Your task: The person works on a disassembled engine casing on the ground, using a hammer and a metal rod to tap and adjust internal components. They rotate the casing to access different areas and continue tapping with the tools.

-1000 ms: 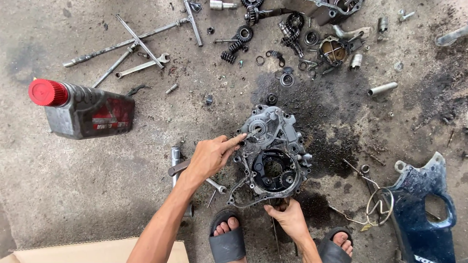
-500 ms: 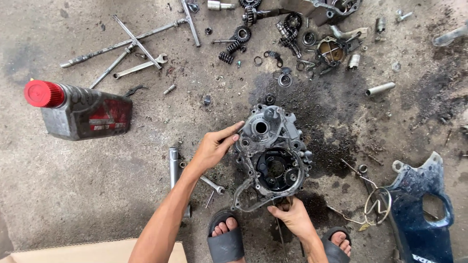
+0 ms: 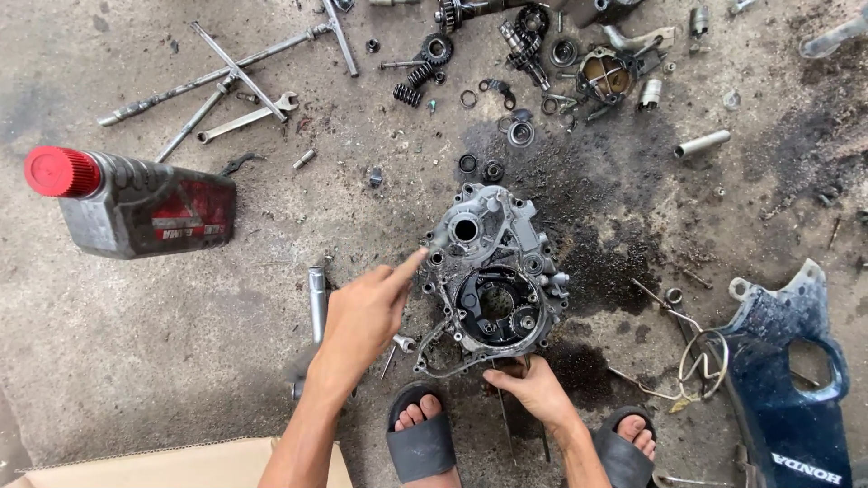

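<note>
A grimy metal engine crankcase half (image 3: pixel 493 271) lies on the oily concrete floor in front of my sandalled feet. My left hand (image 3: pixel 366 312) reaches in from the left, its index finger stretched out and touching the case's left edge. At the case's near bottom edge rests my right hand (image 3: pixel 533 387), its fingers bent against the rim and the thin gasket there. Neither hand clearly holds a tool.
A grey oil bottle with a red cap (image 3: pixel 127 201) lies at left. T-handle wrenches and a spanner (image 3: pixel 240 81) lie at the back left, with gears, springs and small parts (image 3: pixel 533 54) at the back. A dark blue body panel (image 3: pixel 796 380) lies right; cardboard (image 3: pixel 181 465) is near.
My left hand has drawn back from gripping the case's left side to pointing with one finger. My right hand stays at the near edge. The view has shifted slightly.
</note>
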